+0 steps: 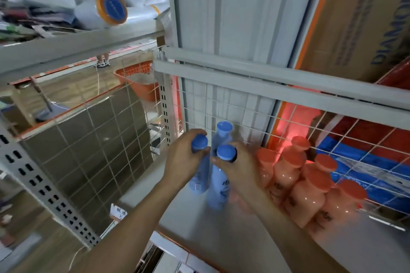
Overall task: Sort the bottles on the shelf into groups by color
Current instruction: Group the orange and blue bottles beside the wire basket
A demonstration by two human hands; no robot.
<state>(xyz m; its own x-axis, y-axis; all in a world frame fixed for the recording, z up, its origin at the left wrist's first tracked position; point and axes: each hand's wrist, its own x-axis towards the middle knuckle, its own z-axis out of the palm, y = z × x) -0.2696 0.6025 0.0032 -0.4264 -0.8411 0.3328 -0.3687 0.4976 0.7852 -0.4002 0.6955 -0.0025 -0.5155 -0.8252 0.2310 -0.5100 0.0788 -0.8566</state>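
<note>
Three blue bottles (218,186) stand at the far left of the shelf (199,224), the pink bottles (297,182) clustered to their right; the left hand (184,155) is wrapped round one blue neck under its cap (199,143), the right hand (235,166) round another; the third stands behind, untouched. Smooth plastic, likely full and weighty, probably slippery; the neck beneath the cap looks the surest hold.

The left grip (185,154) and right grip (238,165) are bare, forearms (133,217) likewise.
</note>
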